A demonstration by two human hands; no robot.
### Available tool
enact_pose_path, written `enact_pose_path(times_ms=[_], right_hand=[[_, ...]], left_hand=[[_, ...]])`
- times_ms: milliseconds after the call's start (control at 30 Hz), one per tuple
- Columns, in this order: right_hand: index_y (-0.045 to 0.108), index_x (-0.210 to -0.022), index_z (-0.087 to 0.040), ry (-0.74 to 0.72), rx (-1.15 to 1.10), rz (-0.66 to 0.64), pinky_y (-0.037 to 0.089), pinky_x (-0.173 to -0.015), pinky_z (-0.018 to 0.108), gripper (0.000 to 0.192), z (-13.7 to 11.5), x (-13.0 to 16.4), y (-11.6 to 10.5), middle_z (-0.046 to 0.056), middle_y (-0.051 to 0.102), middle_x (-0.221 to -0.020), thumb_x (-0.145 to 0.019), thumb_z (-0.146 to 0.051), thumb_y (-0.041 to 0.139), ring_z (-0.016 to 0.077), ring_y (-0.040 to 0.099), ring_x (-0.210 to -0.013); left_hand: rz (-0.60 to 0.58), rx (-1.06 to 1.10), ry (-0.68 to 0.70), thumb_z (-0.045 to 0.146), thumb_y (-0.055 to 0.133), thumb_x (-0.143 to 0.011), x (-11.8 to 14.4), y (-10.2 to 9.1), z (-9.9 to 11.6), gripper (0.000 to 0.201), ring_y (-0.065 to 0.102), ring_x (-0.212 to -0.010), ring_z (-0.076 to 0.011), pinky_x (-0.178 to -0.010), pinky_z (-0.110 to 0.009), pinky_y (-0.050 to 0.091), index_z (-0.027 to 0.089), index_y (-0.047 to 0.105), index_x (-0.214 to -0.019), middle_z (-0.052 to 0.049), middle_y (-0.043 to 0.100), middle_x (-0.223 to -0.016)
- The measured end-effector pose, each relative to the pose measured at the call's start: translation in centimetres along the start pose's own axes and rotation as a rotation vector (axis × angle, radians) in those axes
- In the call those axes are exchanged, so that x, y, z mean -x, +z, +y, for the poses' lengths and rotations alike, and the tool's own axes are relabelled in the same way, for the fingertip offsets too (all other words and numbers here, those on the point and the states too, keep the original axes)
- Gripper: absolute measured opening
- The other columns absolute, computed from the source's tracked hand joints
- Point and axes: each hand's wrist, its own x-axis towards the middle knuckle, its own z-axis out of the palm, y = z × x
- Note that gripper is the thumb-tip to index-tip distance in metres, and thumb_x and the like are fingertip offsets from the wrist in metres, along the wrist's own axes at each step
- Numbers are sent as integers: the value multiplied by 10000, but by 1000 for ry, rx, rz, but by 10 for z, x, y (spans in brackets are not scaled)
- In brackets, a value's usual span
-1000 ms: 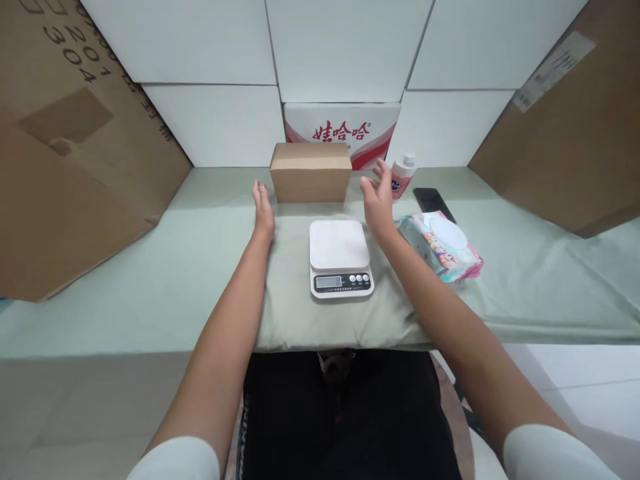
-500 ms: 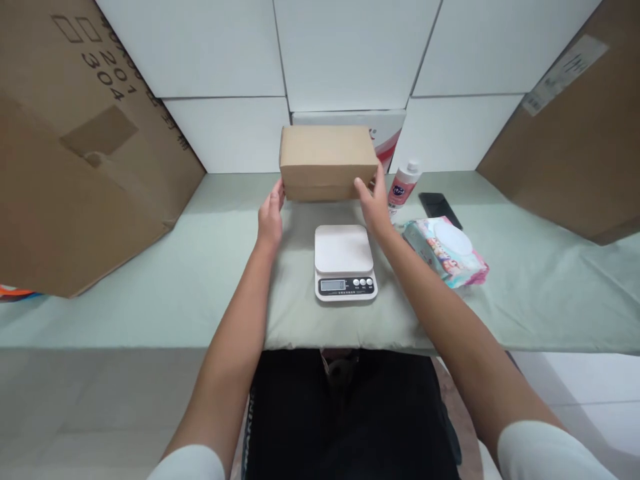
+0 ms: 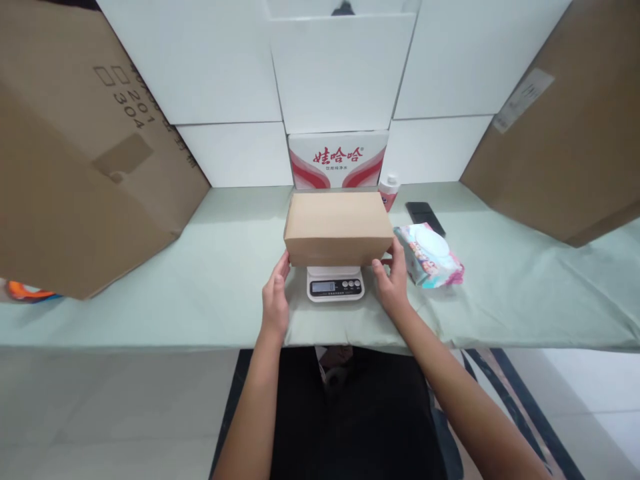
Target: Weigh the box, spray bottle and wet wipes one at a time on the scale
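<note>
A plain brown cardboard box, closed and rectangular, with a smooth matte top, sharp edges and no print or tape that shows, sits over the white kitchen scale, covering the weighing plate so that only the scale's front strip with its small grey display and three round buttons shows below the box's near edge. The left hand presses its fingers against the box's lower left corner, and the right hand clasps the lower right corner with the thumb on the front face; together they hold the box between them, fingers flat against the card. Whether the box's full weight rests on the scale cannot be told. The scale stands on a pale green cloth that covers the table, soft and slightly wrinkled, folded over the front edge. Just right of the box lies a soft plastic pack of wipes with a colourful print and a round white lid. Behind it a flat black phone lies on the cloth, and a small white bottle with a pink label stands by the box's far right corner. A white carton with red lettering leans against the white panelled wall, and large brown cardboard sheets flank both sides.
</note>
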Motion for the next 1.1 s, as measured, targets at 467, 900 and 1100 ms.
enact_pose_path(times_ms=[467, 900, 1100], right_hand=[[442, -1599, -277, 101, -113, 90, 615, -933, 442, 686, 10, 1, 2, 160, 648, -1396, -1004, -615, 484, 284, 693, -1168], [466, -1572, -274, 133, -240, 107, 596, -944, 439, 716, 14, -1, 2, 151, 633, -1434, -971, -650, 565, 279, 670, -1190], [486, -1549, -261, 140, -245, 118, 577, -1000, 498, 721, 15, -1, 1, 155, 630, -1435, -960, -670, 566, 300, 671, -1192]], left_hand=[[46, -39, 44, 708, 376, -1021, 2, -5, 0, 688, 369, -1615, -250, -1350, -425, 327, 361, 463, -1608, -49, 401, -1728], [79, 55, 39, 699, 399, -1029, 3, -6, -2, 673, 520, -1523, -269, -1322, -483, 365, 274, 536, -1533, -131, 581, -1590], [75, 46, 5, 691, 390, -1036, 3, -6, 0, 665, 515, -1525, -262, -1328, -485, 355, 272, 532, -1532, -132, 576, -1594]])
